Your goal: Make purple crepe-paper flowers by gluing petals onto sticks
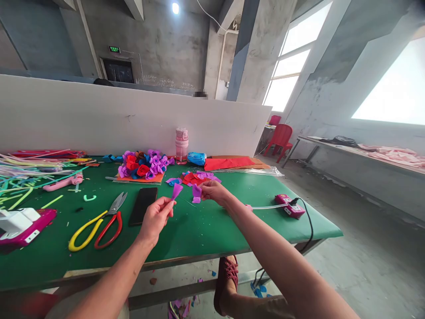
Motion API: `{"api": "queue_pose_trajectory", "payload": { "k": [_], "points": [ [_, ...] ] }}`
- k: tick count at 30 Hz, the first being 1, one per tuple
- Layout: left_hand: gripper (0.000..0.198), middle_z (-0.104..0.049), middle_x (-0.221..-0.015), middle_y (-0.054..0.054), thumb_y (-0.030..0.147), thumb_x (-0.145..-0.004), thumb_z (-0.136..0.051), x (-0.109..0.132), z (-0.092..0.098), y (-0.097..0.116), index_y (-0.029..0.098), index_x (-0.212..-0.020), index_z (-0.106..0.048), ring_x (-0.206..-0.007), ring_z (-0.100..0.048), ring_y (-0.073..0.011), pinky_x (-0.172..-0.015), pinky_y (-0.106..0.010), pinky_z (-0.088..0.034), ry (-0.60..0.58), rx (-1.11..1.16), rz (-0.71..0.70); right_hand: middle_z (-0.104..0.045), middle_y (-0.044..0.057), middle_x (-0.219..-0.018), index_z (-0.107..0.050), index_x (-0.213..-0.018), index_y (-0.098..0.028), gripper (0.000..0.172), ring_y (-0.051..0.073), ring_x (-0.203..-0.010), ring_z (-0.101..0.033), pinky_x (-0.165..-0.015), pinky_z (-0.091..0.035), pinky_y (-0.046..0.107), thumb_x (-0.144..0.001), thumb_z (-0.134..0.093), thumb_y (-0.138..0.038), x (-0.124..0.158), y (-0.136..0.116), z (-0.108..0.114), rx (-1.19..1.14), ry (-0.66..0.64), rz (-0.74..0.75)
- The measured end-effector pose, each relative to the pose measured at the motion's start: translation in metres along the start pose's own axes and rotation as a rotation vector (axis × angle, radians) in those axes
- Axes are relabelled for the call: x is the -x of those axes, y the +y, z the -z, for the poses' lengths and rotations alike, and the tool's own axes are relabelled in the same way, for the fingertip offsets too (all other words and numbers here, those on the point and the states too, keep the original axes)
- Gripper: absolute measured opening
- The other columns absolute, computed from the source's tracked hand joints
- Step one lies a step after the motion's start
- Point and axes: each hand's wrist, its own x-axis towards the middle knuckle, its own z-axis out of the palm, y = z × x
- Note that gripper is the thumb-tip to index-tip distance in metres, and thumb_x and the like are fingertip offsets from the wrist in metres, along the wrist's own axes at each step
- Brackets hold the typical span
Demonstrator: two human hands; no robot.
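Note:
Between the fingertips of my left hand (158,218) is a purple paper petal (177,190), narrow at the pinched end and flared at the top. My right hand (214,192) is closed on a second purple paper piece (196,193), held a little to the right of the first. The two pieces are apart. Just behind my right hand lies a small pile of red, purple and blue cut petals (195,178). Further left, a heap of purple and red paper flowers (143,165) rests on orange sheets. A black phone (143,206) lies beside my left hand.
Scissors (114,215) with yellow and red handles lie left of the phone. Pastel strips (29,173), a pink glue gun (64,180) and a power strip (28,228) occupy the left side. A pink bottle (181,146) stands at the back; another power strip (289,206) sits right.

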Motion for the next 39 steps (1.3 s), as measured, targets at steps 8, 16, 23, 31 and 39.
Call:
{"api": "queue_pose_trajectory", "payload": {
  "k": [8,16,23,31,39],
  "points": [
    [0.031,-0.045,-0.049,0.006,0.043,-0.06,-0.072,0.007,-0.01,0.004,0.015,-0.071,-0.062,-0.039,-0.031,-0.0047,-0.037,-0.019,-0.019,0.037,-0.016,-0.001,-0.055,-0.003,-0.051,-0.061,-0.069,-0.015,0.044,0.006,-0.044,-0.049,-0.05,-0.045,0.021,-0.054,-0.079,-0.052,0.033,0.024,-0.041,-0.324,-0.002,0.002],
    [0.033,-0.052,-0.054,0.005,0.044,-0.063,-0.073,0.008,-0.019,0.001,0.016,-0.079,-0.066,-0.046,-0.04,-0.0071,-0.045,-0.021,-0.031,0.072,-0.007,-0.1,-0.057,-0.003,-0.053,-0.062,-0.067,-0.014,0.039,0.006,-0.045,-0.049,-0.05,-0.043,0.022,-0.057,-0.078,-0.048,0.052,0.025,-0.061,-0.369,-0.005,0.018],
    [0.027,-0.054,-0.053,0.004,0.039,-0.062,-0.074,0.002,-0.019,-0.003,0.017,-0.078,-0.071,-0.052,-0.049,-0.0109,-0.05,-0.022,-0.036,-0.024,-0.103,-0.122,-0.058,-0.002,-0.053,-0.061,-0.065,-0.014,0.033,0.006,-0.045,-0.049,-0.051,-0.044,0.022,-0.059,-0.076,-0.043,0.061,0.026,-0.061,-0.341,0.035,0.016],
    [0.03,-0.055,-0.054,0.004,0.04,-0.055,-0.077,0.002,-0.033,-0.005,0.015,-0.065,-0.063,-0.041,-0.039,-0.0053,-0.039,-0.02,-0.028,-0.015,0.037,0.011,-0.056,-0.002,-0.047,-0.062,-0.067,-0.012,0.03,0.006,-0.042,-0.05,-0.045,-0.045,0.018,-0.058,-0.079,-0.036,0.07,0.037,-0.056,-0.521,0.105,-0.101],
    [0.041,-0.063,-0.066,-0.001,0.035,-0.058,-0.074,-0.024,-0.035,-0.013,0.012,-0.089,-0.062,-0.033,-0.026,-0.0006,-0.034,-0.019,-0.014,0.18,-0.051,0.154,-0.053,-0.004,-0.049,-0.059,-0.069,-0.014,0.031,0.005,-0.045,-0.051,-0.047,-0.046,0.017,-0.059,-0.081,-0.034,0.083,0.049,-0.045,-0.712,0.247,-0.102]
  ]
}}
